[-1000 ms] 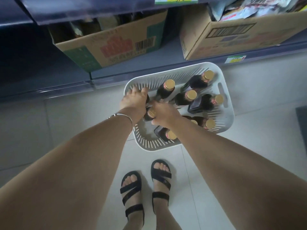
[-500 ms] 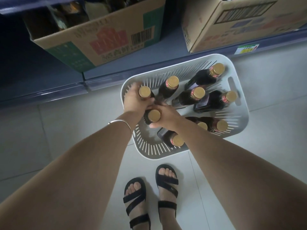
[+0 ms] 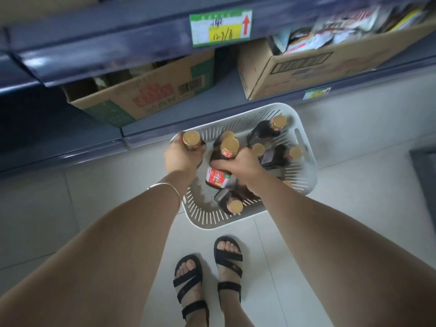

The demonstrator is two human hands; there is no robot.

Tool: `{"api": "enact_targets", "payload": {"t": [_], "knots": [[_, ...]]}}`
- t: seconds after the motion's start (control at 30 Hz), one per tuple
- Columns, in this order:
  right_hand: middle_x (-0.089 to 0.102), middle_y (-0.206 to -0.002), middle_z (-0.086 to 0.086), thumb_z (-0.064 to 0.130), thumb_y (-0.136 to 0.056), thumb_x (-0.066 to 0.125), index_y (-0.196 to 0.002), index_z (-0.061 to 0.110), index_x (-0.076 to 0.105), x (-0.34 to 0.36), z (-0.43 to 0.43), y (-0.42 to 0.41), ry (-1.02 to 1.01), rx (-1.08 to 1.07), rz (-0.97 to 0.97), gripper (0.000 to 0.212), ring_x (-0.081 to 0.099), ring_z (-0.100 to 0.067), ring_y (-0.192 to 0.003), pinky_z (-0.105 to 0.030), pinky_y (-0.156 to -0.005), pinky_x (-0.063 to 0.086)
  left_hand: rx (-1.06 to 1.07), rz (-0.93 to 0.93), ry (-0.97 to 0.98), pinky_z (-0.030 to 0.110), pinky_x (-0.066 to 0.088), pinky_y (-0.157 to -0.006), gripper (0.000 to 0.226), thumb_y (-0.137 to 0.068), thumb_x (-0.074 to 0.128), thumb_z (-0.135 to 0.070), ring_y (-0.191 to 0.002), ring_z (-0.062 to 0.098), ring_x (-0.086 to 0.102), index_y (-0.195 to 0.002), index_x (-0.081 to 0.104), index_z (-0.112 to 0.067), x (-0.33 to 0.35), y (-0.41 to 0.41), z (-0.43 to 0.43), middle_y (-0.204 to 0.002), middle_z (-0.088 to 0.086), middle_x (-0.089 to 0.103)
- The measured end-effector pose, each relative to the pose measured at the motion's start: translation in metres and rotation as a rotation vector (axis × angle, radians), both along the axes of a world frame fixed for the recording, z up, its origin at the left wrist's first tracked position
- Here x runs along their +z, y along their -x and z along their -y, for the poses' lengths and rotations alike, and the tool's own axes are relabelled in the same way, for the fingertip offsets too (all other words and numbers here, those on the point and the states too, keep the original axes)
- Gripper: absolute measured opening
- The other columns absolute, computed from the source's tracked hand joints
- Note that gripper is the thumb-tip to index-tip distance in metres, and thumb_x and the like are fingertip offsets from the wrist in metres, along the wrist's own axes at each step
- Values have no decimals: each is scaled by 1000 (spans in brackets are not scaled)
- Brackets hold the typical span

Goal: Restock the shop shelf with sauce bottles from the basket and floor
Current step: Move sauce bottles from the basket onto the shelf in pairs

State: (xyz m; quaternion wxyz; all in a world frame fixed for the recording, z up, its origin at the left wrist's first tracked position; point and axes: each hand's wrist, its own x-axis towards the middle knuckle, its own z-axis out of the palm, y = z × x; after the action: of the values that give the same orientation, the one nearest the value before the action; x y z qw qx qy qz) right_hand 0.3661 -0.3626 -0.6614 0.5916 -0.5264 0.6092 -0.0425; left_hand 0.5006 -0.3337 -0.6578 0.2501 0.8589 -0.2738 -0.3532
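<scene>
1. Shelving unit (image 3: 106,38), dark blue metal, running across the far side of the scene; two tiers are visible, the lower one close to the floor.
2. Floor (image 3: 354,208), pale tiles with a dark mat (image 3: 424,171) at the right edge.
3. Right carton (image 3: 306,67), brown cardboard, open-topped and holding printed packets. It stands on the lower tier, far right.
4. Left carton (image 3: 146,97), brown cardboard with red and green print and a barcode, on the lower tier, far left of centre.
5. Basket (image 3: 309,161), white slotted plastic, set on the floor just in front of the lower tier.
6. Left hand (image 3: 181,159), fingers curled round the neck of the left-hand bottle (image 3: 191,140), dark with a gold cap, at the basket's far-left corner.
7. Right hand (image 3: 243,164), gripping the shoulder of the right-hand bottle (image 3: 226,154), dark with a gold cap and red label, upright over the middle of the basket.
8. Remaining bottles (image 3: 266,129), dark with gold caps, inside the basket: several at the right side, one at the near side. The exact count cannot be told because the hands cover some.
9. Sandals (image 3: 191,286), a black strapped pair on the person's feet, near side of the basket.
10. Price label (image 3: 220,28), green, white and yellow with a red arrow, on the upper tier's front edge.
11. Bangle (image 3: 165,186), thin and silver, on the left wrist.
</scene>
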Motion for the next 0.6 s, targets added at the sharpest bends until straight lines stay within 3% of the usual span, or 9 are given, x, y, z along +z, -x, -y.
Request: {"api": "enact_targets", "payload": {"t": [0.1, 0.23, 0.3, 0.37, 0.47, 0.6], "knots": [[66, -92, 1, 26, -69, 81, -92, 23, 59, 37, 11, 2, 2, -53, -26, 32, 63, -15, -88, -22, -74, 50, -61, 5, 6, 23, 37, -74, 37, -76, 70, -25, -102, 27, 59, -109, 57, -15, 44, 3, 8, -109, 8, 66], [70, -98, -5, 29, -67, 80, -94, 16, 64, 90, 23, -2, 54, -94, -57, 33, 65, -21, -92, -37, -86, 53, -81, -80, 20, 25, 39, -73, 34, -75, 70, -21, -92, 23, 59, -106, 58, -14, 101, 8, 15, -100, 6, 65], [70, -100, -8, 31, -69, 79, -98, 13, 65, 117, 28, -1, 72, -111, -61, 36, 65, -23, -92, -38, -85, 54, -70, -104, 43, 24, 39, -73, 31, -75, 70, -21, -88, 21, 57, -102, 58, -16, 127, 9, 15, -89, 0, 62], [69, -97, -6, 33, -70, 79, -93, 16, 62, 142, 29, 5, 80, -141, -59, 33, 65, -22, -89, -34, -77, 54, -79, -89, 55, 24, 39, -75, 33, -74, 71, -22, -89, 21, 57, -104, 57, -17, 151, 10, 12, -89, -2, 61], [66, -89, -1, 38, -69, 78, -90, 22, 60, 175, 27, 18, 131, -197, -68, 31, 62, -16, -76, -21, -57, 45, -104, -64, 80, 25, 41, -80, 42, -73, 72, -21, -97, 23, 58, -113, 57, -18, 186, 12, 5, -104, 4, 65], [69, -102, -8, 41, -68, 78, -98, 16, 64, 221, 18, 32, 164, -278, -94, 41, 64, -25, -91, -34, -81, 52, -135, -32, 116, 28, 42, -84, 45, -72, 74, -23, -100, 25, 59, -113, 56, -16, 234, 15, -6, -110, 6, 65]]}}
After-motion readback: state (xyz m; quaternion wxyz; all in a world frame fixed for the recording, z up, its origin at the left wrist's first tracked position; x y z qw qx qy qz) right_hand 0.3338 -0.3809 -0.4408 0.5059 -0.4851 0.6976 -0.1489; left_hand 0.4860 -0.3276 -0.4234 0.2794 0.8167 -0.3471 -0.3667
